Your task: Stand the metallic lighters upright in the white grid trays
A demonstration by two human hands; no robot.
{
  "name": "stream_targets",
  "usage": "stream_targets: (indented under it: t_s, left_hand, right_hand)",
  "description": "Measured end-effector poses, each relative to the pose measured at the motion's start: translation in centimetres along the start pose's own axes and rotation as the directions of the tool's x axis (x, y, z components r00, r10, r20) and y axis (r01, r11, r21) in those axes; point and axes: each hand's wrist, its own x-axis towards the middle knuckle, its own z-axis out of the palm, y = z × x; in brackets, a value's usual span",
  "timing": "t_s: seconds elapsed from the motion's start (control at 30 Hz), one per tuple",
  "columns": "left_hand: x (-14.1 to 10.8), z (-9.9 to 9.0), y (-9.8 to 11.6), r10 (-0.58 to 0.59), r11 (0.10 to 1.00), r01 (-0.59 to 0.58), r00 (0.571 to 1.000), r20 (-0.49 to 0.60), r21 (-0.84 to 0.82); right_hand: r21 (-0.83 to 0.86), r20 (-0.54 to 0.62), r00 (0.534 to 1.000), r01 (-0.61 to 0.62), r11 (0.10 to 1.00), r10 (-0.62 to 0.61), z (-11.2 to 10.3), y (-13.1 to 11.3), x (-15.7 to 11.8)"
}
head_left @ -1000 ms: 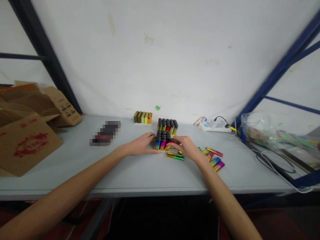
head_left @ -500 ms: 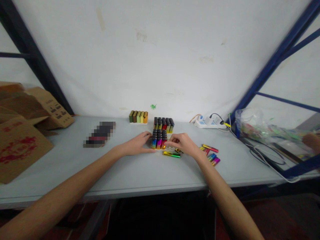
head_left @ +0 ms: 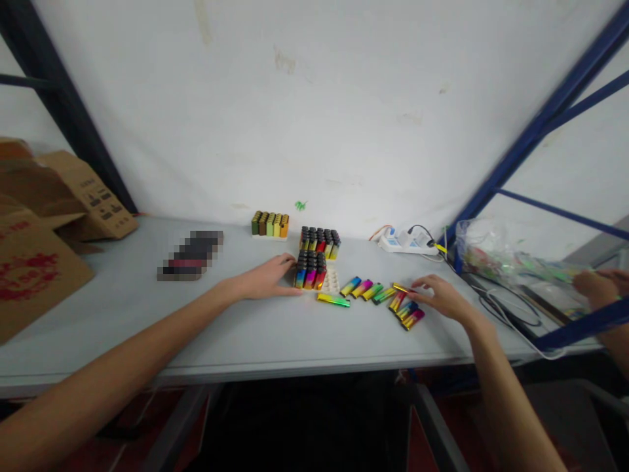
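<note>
My left hand (head_left: 268,278) is at the left end of a white tray (head_left: 331,280) with upright lighters (head_left: 310,270). Its thumb lies along the front corner and its fingers along the left side, holding the tray. Black-topped, shiny multicoloured lighters fill the tray's left part; the bare sockets show on the right. My right hand (head_left: 439,295) is over the loose lighters, thumb and forefinger apart at the right end of a red-and-gold lighter (head_left: 401,288). Several more loose lighters (head_left: 369,291) lie in a curved row. A yellow-green lighter (head_left: 334,300) lies before the tray.
Behind stand another full lighter tray (head_left: 320,242) and a block of green-to-orange lighters (head_left: 270,225). A power strip (head_left: 407,244) with cables is at the back right. Cardboard boxes (head_left: 39,262) and a pixelated dark object (head_left: 191,255) are on the left. Another person's hand (head_left: 592,288) shows far right.
My right hand has moved right, from the tray's sockets to the loose lighters, uncovering the sockets and the row. My left hand has stayed at the tray. The view has shifted slightly.
</note>
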Motion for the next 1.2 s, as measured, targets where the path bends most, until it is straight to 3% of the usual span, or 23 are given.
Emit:
stream_targets:
  t_s: [0.17,0.3,0.4,0.5,0.67,0.77,0.83,0.97,1.07,1.2]
  left_hand:
    - [-0.1,0.0,0.0,0.018,1.000,-0.018,1.000,-0.010,0.000]
    - [-0.1,0.0,-0.1,0.014,1.000,-0.014,1.000,0.000,0.002]
    - [-0.1,0.0,-0.1,-0.002,1.000,0.002,1.000,0.018,-0.001]
    - [-0.1,0.0,-0.1,-0.009,1.000,0.009,1.000,0.018,-0.014]
    - [-0.1,0.0,-0.4,0.019,0.999,-0.019,1.000,0.008,-0.033]
    - [-0.1,-0.2,-0.7,0.025,0.998,-0.024,1.000,0.008,-0.054]
    - [-0.1,-0.4,-0.7,0.015,0.997,-0.014,1.000,0.012,-0.073]
    - [-0.2,-0.8,-0.6,0.001,0.996,0.001,1.000,0.025,-0.093]
    - [-0.2,-0.9,-0.4,-0.008,0.995,0.010,1.000,0.025,-0.099]
    - [-0.1,-0.9,-0.2,0.004,0.997,-0.003,1.000,0.015,-0.081]
  right_hand:
    - [0.100,-0.035,0.999,-0.004,0.995,0.007,1.0,-0.4,0.2]
    - [0.328,-0.068,0.993,-0.069,0.942,0.097,1.0,-2.4,1.9]
    - [0.565,-0.122,0.990,0.008,0.825,0.073,1.4,-5.5,3.8]
    - [0.695,-0.169,0.984,0.074,0.715,0.063,2.1,-9.5,5.6]
    - [0.894,-0.069,0.998,0.067,0.443,-0.010,3.4,-15.7,7.4]
    - [0.919,0.008,0.993,0.039,0.392,-0.118,4.4,-18.0,8.0]
    - [0.918,-0.001,0.989,0.059,0.391,-0.147,5.4,-19.1,8.2]
    - [0.892,-0.077,0.994,0.106,0.439,-0.084,7.6,-20.1,8.1]
    - [0.785,-0.153,0.988,0.114,0.608,0.012,8.5,-20.3,7.4]
    - [0.509,-0.357,0.933,0.165,0.845,0.033,8.8,-20.5,6.7]
